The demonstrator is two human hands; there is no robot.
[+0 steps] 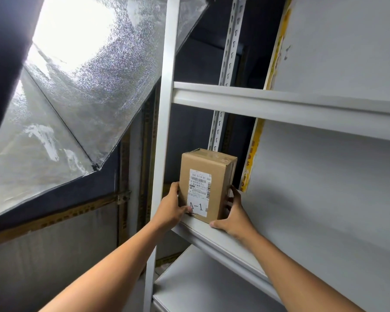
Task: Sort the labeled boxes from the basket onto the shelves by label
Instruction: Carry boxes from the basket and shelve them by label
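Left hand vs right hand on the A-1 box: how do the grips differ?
The left hand holds the A-1 box at its left side with the thumb laid across the front label; the right hand holds the right side with its thumb low, at the box's bottom front corner by the shelf edge. The left hand's fingers are hidden behind the box; the right hand's fingers show along its side. Both grip the upright box at its lower half.

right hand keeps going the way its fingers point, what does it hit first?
Probably nothing soon: the right hand points along the box side toward the shelf back. Way looks free until the yellow-edged board behind; depth unclear.
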